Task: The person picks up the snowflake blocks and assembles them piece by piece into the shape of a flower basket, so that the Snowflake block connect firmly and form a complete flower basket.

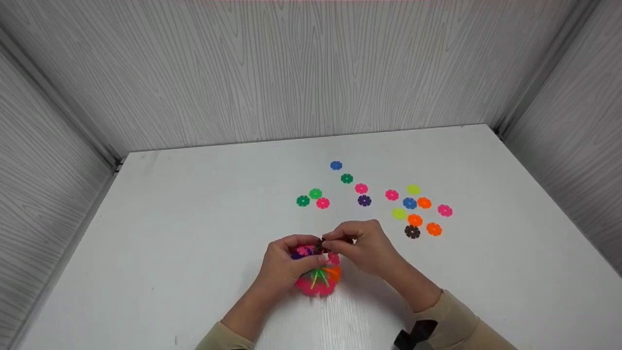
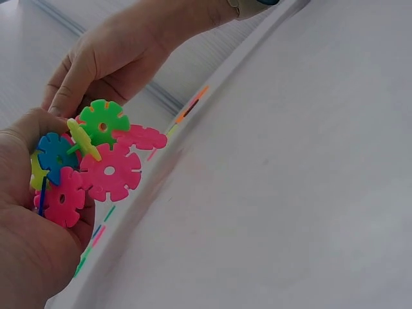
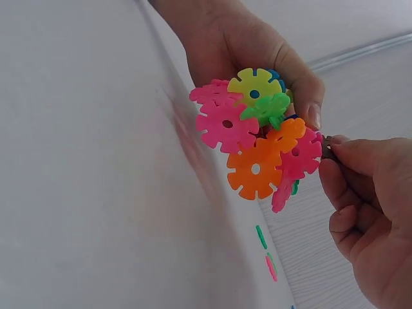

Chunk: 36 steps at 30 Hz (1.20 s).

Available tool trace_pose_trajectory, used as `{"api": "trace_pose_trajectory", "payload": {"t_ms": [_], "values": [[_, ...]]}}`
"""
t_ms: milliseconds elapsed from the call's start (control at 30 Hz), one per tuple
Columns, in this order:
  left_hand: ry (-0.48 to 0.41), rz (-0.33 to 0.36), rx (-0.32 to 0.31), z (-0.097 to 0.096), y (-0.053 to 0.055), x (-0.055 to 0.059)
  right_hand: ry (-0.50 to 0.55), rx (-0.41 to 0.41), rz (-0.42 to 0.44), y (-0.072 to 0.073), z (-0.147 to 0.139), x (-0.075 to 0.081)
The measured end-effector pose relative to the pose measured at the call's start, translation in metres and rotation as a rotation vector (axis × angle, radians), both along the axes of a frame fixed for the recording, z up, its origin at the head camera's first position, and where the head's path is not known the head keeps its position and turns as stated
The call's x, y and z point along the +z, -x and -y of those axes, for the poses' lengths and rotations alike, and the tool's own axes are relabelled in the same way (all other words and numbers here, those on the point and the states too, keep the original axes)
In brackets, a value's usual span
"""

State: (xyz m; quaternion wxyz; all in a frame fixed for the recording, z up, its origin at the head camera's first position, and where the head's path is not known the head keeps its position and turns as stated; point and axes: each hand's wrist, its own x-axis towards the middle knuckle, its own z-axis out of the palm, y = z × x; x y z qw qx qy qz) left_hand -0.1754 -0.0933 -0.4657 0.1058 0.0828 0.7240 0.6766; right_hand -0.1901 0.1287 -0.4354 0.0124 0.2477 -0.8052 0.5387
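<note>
My left hand (image 1: 286, 262) grips a cluster of interlocked notched plastic discs (image 1: 318, 287) just above the table. Pink, orange, green, yellow and blue discs show in it, joined at angles by their slots; in the left wrist view a pink disc (image 2: 111, 172) faces the camera. My right hand (image 1: 362, 245) pinches a dark brown notched disc (image 1: 319, 246) between thumb and fingertips at the far side of the cluster. In the right wrist view that brown disc (image 3: 327, 148) touches or nearly touches a pink one; whether their slots engage is hidden.
Loose discs lie flat on the white table (image 1: 194, 218) beyond the hands. A blue disc (image 1: 336, 165) is farthest back, a dark green disc (image 1: 303, 201) lies leftmost, and a brown disc (image 1: 412, 232) sits among orange ones at right. Wood-grain panels (image 1: 301, 73) enclose the back and sides.
</note>
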Motion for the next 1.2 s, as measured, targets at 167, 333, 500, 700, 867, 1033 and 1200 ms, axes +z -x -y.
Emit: {"api": "trace_pose_trajectory", "payload": {"t_ms": [167, 333, 500, 700, 867, 1033, 1200], "values": [[0.023, -0.003, -0.005, 0.000, 0.001, -0.001, -0.012, 0.009, -0.007, 0.001, -0.001, 0.000], [0.020, -0.006, 0.035, 0.002, 0.003, -0.001, 0.014, -0.003, -0.007, 0.009, -0.009, 0.001], [-0.020, 0.017, 0.114, 0.007, 0.005, -0.001, 0.060, -0.133, 0.041, 0.027, -0.022, -0.001], [-0.054, 0.025, 0.173, 0.013, 0.010, -0.002, -0.049, -0.222, 0.171, 0.064, -0.017, -0.008], [-0.057, 0.020, 0.196, 0.015, 0.013, -0.003, -0.130, -0.258, 0.256, 0.092, -0.003, -0.015], [-0.084, 0.016, 0.184, 0.015, 0.013, -0.006, -0.179, -0.278, 0.294, 0.103, 0.009, -0.023], [-0.092, 0.008, 0.181, 0.016, 0.012, -0.006, -0.239, -0.308, 0.278, 0.106, 0.017, -0.031]]}}
